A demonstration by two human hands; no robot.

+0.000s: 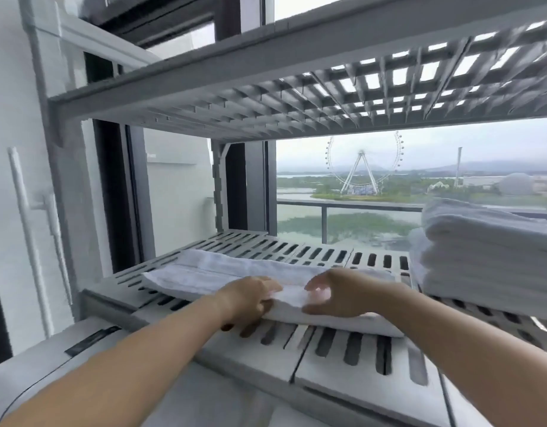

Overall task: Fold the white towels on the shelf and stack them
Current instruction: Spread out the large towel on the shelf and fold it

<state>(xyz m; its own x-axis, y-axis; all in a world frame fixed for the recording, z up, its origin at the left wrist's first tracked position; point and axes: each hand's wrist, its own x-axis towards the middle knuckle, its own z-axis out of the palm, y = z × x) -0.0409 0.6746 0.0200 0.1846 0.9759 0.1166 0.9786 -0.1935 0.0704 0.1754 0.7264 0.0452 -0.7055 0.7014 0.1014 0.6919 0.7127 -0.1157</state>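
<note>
A white towel (204, 274), folded into a long flat strip, lies across the grey slatted shelf (352, 343). My left hand (250, 303) grips the towel's near edge at its middle, fingers curled under the cloth. Just to the right, my right hand (337, 292) hovers over the same edge with fingers spread and curved, holding nothing. At the shelf's right end stands a stack of folded white towels (488, 257), apart from both hands.
A second slatted shelf (297, 97) hangs close overhead. The rack's grey upright (65, 195) stands at the left, beside a white wall. Behind the shelf is a window with a balcony rail (343, 206). A white appliance top (50, 365) lies below left.
</note>
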